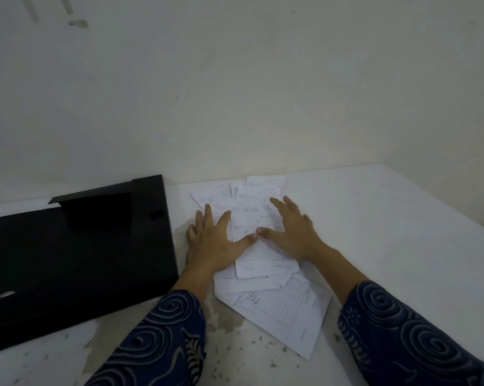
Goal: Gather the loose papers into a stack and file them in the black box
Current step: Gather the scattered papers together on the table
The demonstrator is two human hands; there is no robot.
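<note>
Several loose white papers (259,218) lie overlapping in an untidy pile on the white table, with a larger ruled sheet (285,313) at the near end. My left hand (215,238) lies flat on the pile's left edge, fingers spread. My right hand (291,229) lies flat on its right side, fingers spread; the two thumbs almost touch over the middle sheet. The black box (68,260) lies to the left of the papers, its lid open and propped toward the wall.
The white table (388,232) meets a pale wall at the back. Its near surface is stained and chipped below the papers. The table's right edge runs diagonally at the far right. Patterned dark blue sleeves cover both forearms.
</note>
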